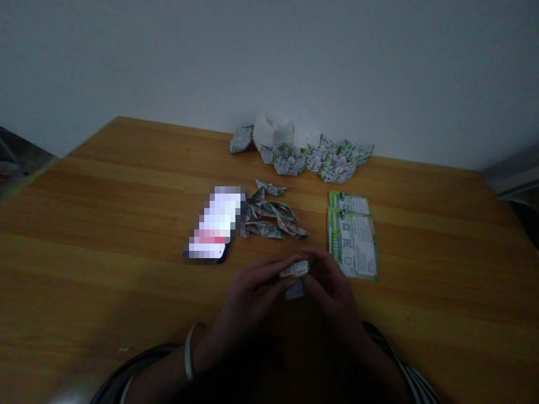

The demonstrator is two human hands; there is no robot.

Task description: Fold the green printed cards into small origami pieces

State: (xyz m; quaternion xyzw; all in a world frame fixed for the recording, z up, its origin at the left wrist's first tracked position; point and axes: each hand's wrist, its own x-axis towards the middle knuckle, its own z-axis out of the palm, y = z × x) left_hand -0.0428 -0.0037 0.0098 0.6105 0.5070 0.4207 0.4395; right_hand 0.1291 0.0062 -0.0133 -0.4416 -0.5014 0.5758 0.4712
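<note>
Between my two hands, near the front of the table, is a small folded piece of printed paper [296,270] with green and red print. My left hand [256,286] pinches it from the left, fingers over its top. On the other side my right hand [330,283] grips its right edge with thumb and fingers. The lower part of the paper hangs below the fingertips in shadow. Just beyond the hands lie several loose folded paper pieces [273,216]. Flat printed leaflets [356,241], green-edged and overlapping, rest right of my right hand.
A phone [217,224] with a lit, blurred screen lies at the left of the loose folded pieces. Along the wall [269,62] stand rows of nested folded paper units [311,154], some white. Everything rests on a wooden table [126,207].
</note>
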